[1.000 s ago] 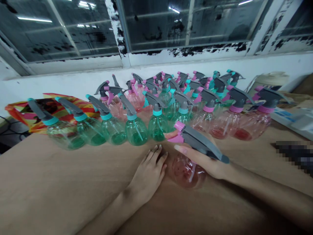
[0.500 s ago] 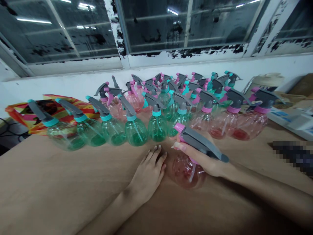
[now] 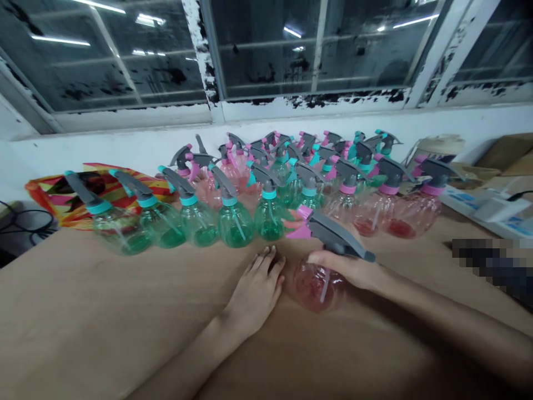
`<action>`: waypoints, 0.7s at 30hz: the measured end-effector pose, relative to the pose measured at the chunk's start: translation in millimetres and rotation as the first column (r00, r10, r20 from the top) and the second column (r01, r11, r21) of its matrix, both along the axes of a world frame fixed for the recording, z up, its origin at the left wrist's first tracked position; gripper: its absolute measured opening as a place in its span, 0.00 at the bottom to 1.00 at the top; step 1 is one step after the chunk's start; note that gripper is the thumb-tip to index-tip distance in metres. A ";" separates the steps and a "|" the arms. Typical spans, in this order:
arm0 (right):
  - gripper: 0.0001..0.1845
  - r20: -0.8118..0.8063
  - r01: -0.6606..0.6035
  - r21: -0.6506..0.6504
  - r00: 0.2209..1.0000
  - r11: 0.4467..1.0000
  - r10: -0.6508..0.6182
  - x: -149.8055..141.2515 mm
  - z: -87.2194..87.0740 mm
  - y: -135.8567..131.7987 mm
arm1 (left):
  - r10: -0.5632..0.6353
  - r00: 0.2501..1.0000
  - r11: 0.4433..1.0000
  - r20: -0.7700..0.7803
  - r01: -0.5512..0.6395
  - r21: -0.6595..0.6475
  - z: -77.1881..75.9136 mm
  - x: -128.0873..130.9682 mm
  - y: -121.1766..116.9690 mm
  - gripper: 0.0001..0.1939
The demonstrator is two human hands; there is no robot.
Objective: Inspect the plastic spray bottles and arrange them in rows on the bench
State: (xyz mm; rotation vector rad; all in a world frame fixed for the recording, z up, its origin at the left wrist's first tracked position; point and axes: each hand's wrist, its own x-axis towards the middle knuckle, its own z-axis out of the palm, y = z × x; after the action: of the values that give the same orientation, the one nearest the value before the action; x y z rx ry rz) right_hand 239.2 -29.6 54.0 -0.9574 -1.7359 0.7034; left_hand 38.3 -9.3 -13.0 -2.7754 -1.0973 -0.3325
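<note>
My right hand (image 3: 356, 270) is wrapped around the upper part of a pink spray bottle (image 3: 312, 286) with a grey and pink trigger head. Its thumb lies on the clear pink body below the head, while other fingertips show behind the pink nozzle. The head points left and the bottle is low over the table; whether its base touches cannot be made out. Palm down, my left hand (image 3: 256, 289) lies flat on the wooden table (image 3: 104, 322), just left of that bottle, holding nothing. A green spray bottle (image 3: 270, 219) stands beyond its fingertips.
Several more green and pink spray bottles (image 3: 235, 225) stand in rows toward the wall. A colourful bag (image 3: 45, 194) lies at left. On the right are a white power strip (image 3: 495, 208), a pixelated dark object (image 3: 487, 264) and a pale container (image 3: 439, 147). Windows rise behind.
My right thumb has moved from beside the pink nozzle down onto the bottle's body. The bottle has shifted slightly up and left in view. My left hand stays flat.
</note>
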 end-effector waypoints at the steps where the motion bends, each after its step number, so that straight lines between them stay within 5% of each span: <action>1: 0.24 0.016 0.012 -0.004 1.000 1.000 -0.012 1.9 -1.2 -0.2 | -0.001 1.000 1.000 0.007 0.001 0.008 -1.2 -0.5 0.4 0.18; 10: 0.33 0.165 0.098 0.053 0.981 0.994 -0.105 16.5 -1.4 -12.7 | -0.032 0.999 0.999 0.013 0.033 -0.028 -3.5 -1.7 3.2 0.18; 16: 0.14 0.272 0.217 0.023 0.938 0.976 -0.215 15.5 -4.6 -31.7 | -0.031 0.999 0.999 0.035 0.032 -0.007 -3.1 -1.6 3.9 0.17; 21: 0.17 0.241 0.298 -0.044 0.929 0.954 -0.279 24.2 -4.8 -43.7 | -0.032 0.999 0.999 0.037 0.031 0.015 -0.2 -2.2 3.9 0.18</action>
State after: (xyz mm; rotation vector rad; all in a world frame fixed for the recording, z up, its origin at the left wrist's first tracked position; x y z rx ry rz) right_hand 263.4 -73.3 49.2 -1.3643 -1.7254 0.4849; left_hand 36.1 -5.4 -13.3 -2.7872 -1.0560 -0.3965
